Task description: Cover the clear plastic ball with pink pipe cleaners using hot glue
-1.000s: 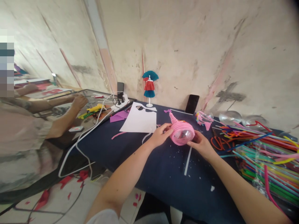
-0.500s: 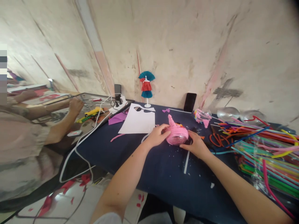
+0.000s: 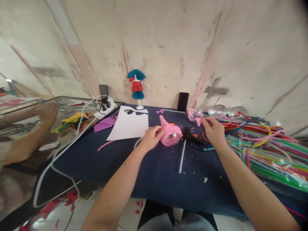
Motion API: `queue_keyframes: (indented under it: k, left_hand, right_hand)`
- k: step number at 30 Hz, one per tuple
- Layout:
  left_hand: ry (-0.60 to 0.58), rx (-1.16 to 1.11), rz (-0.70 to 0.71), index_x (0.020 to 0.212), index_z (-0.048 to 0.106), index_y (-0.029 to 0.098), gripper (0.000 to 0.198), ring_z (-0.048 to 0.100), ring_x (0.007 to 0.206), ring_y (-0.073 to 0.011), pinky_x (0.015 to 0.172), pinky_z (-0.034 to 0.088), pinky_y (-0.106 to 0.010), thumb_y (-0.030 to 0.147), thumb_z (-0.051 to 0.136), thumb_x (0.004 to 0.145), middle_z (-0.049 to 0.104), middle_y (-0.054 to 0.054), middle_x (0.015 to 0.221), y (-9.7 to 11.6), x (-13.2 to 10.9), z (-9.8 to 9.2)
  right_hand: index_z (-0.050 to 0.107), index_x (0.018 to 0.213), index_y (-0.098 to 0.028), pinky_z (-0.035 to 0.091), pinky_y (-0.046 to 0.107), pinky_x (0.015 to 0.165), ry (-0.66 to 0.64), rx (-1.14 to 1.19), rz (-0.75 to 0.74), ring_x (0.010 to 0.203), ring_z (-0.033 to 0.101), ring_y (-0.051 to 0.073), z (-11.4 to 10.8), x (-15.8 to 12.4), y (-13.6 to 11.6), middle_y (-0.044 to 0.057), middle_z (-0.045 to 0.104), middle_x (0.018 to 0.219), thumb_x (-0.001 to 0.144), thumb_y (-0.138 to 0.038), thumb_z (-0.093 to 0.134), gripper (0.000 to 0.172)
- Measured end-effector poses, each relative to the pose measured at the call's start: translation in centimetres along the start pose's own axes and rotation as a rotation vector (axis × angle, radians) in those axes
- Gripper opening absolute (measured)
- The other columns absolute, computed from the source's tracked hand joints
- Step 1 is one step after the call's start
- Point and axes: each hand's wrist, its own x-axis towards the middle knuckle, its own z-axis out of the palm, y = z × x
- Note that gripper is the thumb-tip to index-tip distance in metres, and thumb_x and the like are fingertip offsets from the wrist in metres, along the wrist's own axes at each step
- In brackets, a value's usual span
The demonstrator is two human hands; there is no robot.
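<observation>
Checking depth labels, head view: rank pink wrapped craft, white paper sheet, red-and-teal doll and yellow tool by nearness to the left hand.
1. pink wrapped craft, touching the left hand, on its right.
2. white paper sheet, just beyond, to the left.
3. red-and-teal doll, back by the wall.
4. yellow tool, far left on the neighbouring table.

Co-worker's arm (image 3: 26, 134) blurred at left edge, pipe cleaners (image 3: 271, 150) cut off right, right hand (image 3: 213, 131) grasp unclear

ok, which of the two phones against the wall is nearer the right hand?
The phone right of the doll, just beyond the right hand. The left phone stands past the doll, by the power strip.
</observation>
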Motion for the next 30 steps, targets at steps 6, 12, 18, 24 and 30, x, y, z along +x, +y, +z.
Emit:
queue_keyframes:
  k: [6, 12, 18, 24, 30]
  left_hand:
    - [0.129, 0.08, 0.09, 0.098, 0.062, 0.016, 0.023, 0.059, 0.093, -0.0208, 0.086, 0.047, -0.037, 0.031, 0.051, 0.085, 0.066, -0.009, 0.097, -0.8, 0.3, 0.8]
    - [0.185, 0.02, 0.044, 0.094, 0.059, 0.016, 0.016, 0.061, 0.087, -0.0187, 0.082, 0.049, -0.035, 0.027, 0.05, 0.086, 0.066, -0.007, 0.091, -0.7, 0.3, 1.3]
    - [0.249, -0.055, 0.058, 0.102, 0.054, 0.016, 0.019, 0.06, 0.09, -0.0179, 0.083, 0.048, -0.035, 0.023, 0.051, 0.085, 0.063, -0.008, 0.098, -1.1, 0.3, 1.4]
    - [0.346, -0.014, 0.216, 0.085, 0.06, 0.017, 0.012, 0.057, 0.09, -0.0176, 0.082, 0.048, -0.034, 0.012, 0.049, 0.082, 0.058, -0.007, 0.09, -1.4, 0.4, 1.6]
    - [0.238, -0.008, 0.221, 0.088, 0.061, 0.017, 0.022, 0.058, 0.093, -0.0174, 0.085, 0.048, -0.034, 0.009, 0.041, 0.084, 0.06, -0.007, 0.094, -0.6, 0.2, 2.4]
  right_hand:
    - [0.065, 0.088, -0.018, 0.048, 0.031, 0.073, -0.408, -0.368, -0.067, 0.079, 0.063, 0.02, -0.6, -0.6, 2.0, 0.006, 0.069, 0.086, 0.074, -0.033, 0.06, 0.021]
    - [0.06, 0.1, -0.016, 0.048, 0.033, 0.078, -0.586, -0.669, -0.223, 0.091, 0.061, 0.024, 1.2, -3.1, 3.0, 0.011, 0.062, 0.096, 0.077, -0.023, 0.06, 0.024]
    - [0.059, 0.096, -0.012, 0.047, 0.037, 0.078, -0.457, -0.537, -0.249, 0.087, 0.06, 0.025, 0.6, -2.9, 3.8, 0.015, 0.059, 0.095, 0.08, -0.015, 0.048, 0.02]
    - [0.059, 0.082, -0.019, 0.045, 0.03, 0.061, -0.237, 0.024, 0.094, 0.065, 0.056, 0.018, -1.4, -2.1, 1.8, 0.002, 0.059, 0.07, 0.074, -0.034, 0.055, 0.018]
    - [0.049, 0.055, -0.02, 0.035, 0.026, 0.048, -0.16, 0.441, 0.285, 0.05, 0.044, 0.011, -0.7, -3.3, -0.8, -0.003, 0.048, 0.05, 0.066, -0.04, 0.065, 0.028]
